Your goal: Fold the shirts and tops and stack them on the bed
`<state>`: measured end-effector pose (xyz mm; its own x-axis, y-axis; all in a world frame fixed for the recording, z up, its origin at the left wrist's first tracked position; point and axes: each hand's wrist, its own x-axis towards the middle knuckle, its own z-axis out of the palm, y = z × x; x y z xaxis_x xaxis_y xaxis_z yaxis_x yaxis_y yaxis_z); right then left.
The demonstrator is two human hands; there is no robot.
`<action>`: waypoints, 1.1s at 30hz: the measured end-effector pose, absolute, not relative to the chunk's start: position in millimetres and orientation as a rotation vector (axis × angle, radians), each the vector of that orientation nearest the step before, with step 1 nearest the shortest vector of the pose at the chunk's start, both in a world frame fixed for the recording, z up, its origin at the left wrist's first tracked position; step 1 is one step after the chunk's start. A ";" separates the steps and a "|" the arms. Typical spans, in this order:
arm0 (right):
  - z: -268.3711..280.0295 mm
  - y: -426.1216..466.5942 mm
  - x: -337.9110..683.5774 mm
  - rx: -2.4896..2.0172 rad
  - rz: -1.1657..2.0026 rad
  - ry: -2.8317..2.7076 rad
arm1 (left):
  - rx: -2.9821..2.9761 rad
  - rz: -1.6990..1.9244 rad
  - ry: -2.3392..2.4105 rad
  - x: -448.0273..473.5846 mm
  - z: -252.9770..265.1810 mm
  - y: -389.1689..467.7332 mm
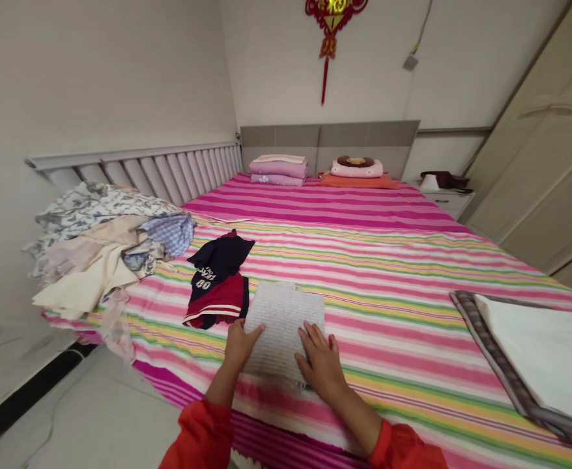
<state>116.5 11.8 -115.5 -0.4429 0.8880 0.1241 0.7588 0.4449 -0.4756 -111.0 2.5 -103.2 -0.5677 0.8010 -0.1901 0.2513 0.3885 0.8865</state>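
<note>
A grey, finely striped piece of cloth [283,319], folded into a rough rectangle, lies near the front edge of the bed. My left hand [240,346] rests at its left edge, thumb stretched over the top and apart from the index finger; the other fingers are partly hidden. On the right side of the cloth lies my right hand [321,365], its fingers spread flat. Just beyond and to the left is a navy top [221,257] with white lettering, next to dark red shorts [222,299] with white stripes.
A heap of loose clothes [105,234] fills the bed's left side by a white rail [159,166]. Folded white cloth [540,352] lies on a dark grey one [491,352] at right. Folded purple bedding [279,170] and a pink pillow [357,169] sit by the headboard [286,137].
</note>
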 end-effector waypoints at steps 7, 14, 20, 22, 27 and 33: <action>-122.5 21.6 132.4 -1.179 0.904 -1.834 | 0.763 0.877 1.552 -128.0 -58.2 11.7; -99.6 33.4 145.0 -1.088 1.600 -1.154 | 1.203 0.972 1.649 -72.1 10.0 35.5; -60.7 30.5 177.2 -0.725 1.947 -0.674 | 1.937 0.353 2.004 69.6 64.3 16.1; -60.1 25.4 206.2 -0.691 1.971 -0.547 | 2.044 0.223 1.824 113.5 56.1 -5.4; -77.9 -4.8 286.6 -0.828 1.994 -0.385 | 2.174 0.219 1.169 154.8 -0.5 -44.1; -94.4 -27.8 302.5 -0.899 1.838 -0.377 | 2.174 0.643 1.343 135.5 -62.0 2.6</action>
<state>302.5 -27.8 -94.4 -0.2101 0.8876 -0.4100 -0.6548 -0.4391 -0.6151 135.5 2.6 -62.0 0.4017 0.9065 0.1300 0.6699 -0.3877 0.6332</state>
